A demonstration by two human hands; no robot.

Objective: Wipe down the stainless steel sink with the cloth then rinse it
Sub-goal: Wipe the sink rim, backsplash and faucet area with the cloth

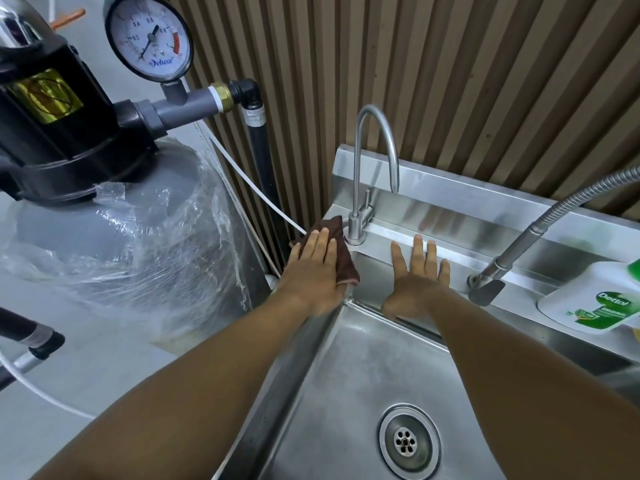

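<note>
**Cloth on back-left corner of sink, both hands flat**

L hand (315,268) lies flat w/ fingers straight & together, pressing the brown cloth (347,268) onto the rear left corner of the sink (346,368) rim, just beside the base of the gooseneck tap (375,133). Cloth sticks out past the fingertips & on the thumb side. R hand (420,282) is spread wide, palm down, holding nothing, resting on the sink's back ledge btwn the tap & the flexible spray hose (554,216).

Surface: brushed steel basin, dull w/ faint streaks, round drain (408,441) at the bottom; low steel backsplash (467,188) behind. A white-green Dettol bottle (595,299) lies on the ledge at far R.

Room: brown slatted wall (450,81) behind the sink. To the L, a grey tank (121,244) wrapped in clear plastic w/ a black valve head (59,126) on top & a pressure gauge (149,38) on grey pipework. Pale grey floor (86,368) below.
</note>
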